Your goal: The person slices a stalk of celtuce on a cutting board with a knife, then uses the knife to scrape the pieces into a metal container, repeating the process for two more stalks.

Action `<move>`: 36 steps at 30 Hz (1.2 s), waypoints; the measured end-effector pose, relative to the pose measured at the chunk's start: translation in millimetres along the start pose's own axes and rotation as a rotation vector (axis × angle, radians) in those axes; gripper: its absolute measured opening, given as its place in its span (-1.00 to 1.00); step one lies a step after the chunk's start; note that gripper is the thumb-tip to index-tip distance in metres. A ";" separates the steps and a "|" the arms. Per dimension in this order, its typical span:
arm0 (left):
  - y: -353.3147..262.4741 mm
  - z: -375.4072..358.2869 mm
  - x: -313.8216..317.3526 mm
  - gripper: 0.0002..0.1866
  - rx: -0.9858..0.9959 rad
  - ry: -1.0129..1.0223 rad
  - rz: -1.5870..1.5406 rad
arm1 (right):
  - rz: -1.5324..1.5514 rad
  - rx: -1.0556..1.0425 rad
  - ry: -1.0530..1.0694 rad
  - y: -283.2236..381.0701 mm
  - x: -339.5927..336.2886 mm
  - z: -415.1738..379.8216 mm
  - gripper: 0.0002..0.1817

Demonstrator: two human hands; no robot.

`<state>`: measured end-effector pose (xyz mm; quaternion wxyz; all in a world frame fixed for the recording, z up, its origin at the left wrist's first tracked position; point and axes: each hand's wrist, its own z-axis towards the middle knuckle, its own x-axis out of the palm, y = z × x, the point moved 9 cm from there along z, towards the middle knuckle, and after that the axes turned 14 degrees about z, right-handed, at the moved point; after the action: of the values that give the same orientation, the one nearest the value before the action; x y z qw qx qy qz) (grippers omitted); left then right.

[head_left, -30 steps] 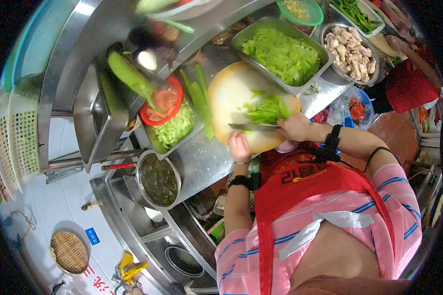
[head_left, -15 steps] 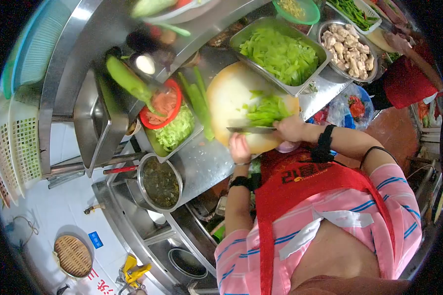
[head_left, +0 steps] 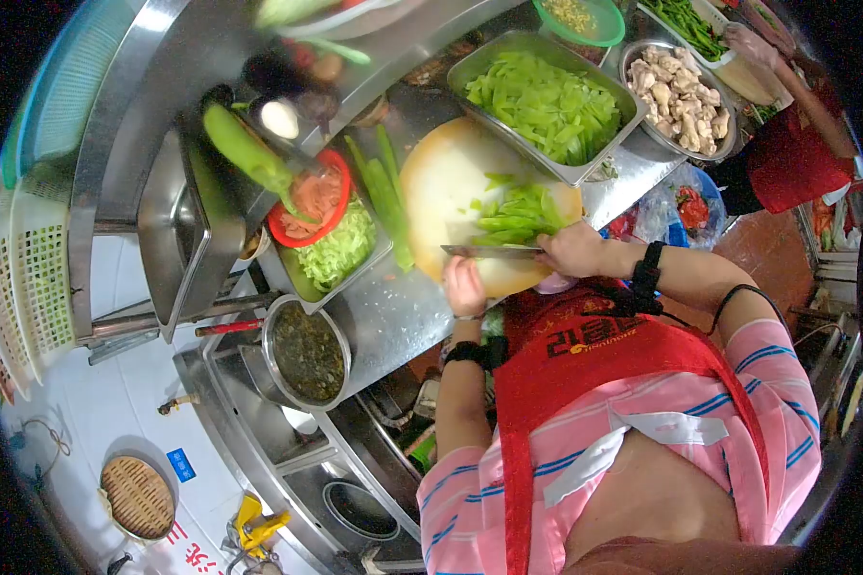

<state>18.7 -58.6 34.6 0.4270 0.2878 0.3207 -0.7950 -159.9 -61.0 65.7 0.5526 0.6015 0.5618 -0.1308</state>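
My right hand (head_left: pixel 571 250) is closed round the handle of a kitchen knife (head_left: pixel 492 252), whose blade lies across the near part of a round chopping board (head_left: pixel 433 182). My left hand (head_left: pixel 464 286) is at the board's near left edge, fingers bent and pressed together by the blade's tip; what they hold, if anything, is hidden. Just beyond the blade lies a heap of sliced green vegetable (head_left: pixel 523 216). Long green vegetable pieces (head_left: pixel 385 201) rest left of the board. Behind it stands a metal tray (head_left: pixel 571 175) full of pale green slices (head_left: pixel 547 105).
A metal bowl of raw meat pieces (head_left: pixel 676 91) stands at the back right. Left are a red-rimmed basket (head_left: pixel 340 206), shredded green vegetable (head_left: pixel 336 254) and a pot of dark contents (head_left: pixel 307 355). A co-worker's hand (head_left: pixel 753 45) is near green pods (head_left: pixel 686 29).
The co-worker's hand has moved up towards the basket of green pods. My hands and the knife have barely shifted; the view has tilted slightly.
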 end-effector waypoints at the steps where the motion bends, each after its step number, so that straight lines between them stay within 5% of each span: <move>1: -0.1 0.3 -0.2 -0.83 0.000 0.000 0.003 | 0.002 0.004 0.001 -0.3 0.1 0.3 -0.62; 17: 1.7 4.0 -0.3 -0.85 -0.044 0.031 -0.003 | 0.072 -0.067 -0.022 4.7 3.4 13.4 -0.70; 20: 50.6 -4.5 -7.1 -0.87 -0.645 -0.097 -0.255 | 0.074 0.071 -0.050 -5.4 -25.1 -6.1 -0.70; 23: 60.3 14.2 -28.9 -0.83 -0.736 -0.247 -0.383 | -0.003 -0.020 -0.287 -1.3 -55.4 -22.9 -0.66; 26: -31.6 95.2 -51.2 -0.87 -0.111 -0.027 -0.306 | -0.011 -0.099 -0.366 9.3 -68.2 -26.2 -0.64; 29: -110.3 109.4 -26.0 -0.86 0.288 0.188 -0.291 | -0.019 -0.062 -0.343 12.2 -65.5 -26.1 -0.62; 32: -113.3 96.8 0.1 -0.88 0.361 0.229 -0.192 | -0.065 -0.089 -0.444 8.9 -69.8 -35.8 -0.63; 36: -71.6 83.4 26.6 -0.90 0.193 0.240 -0.172 | -0.080 -0.106 -0.445 -11.8 -74.8 -71.0 -0.63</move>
<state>-70.9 -104.0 86.5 0.2865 0.3919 0.3149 -0.8156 -227.5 -46.0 143.1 0.6880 0.5053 0.4557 -0.2525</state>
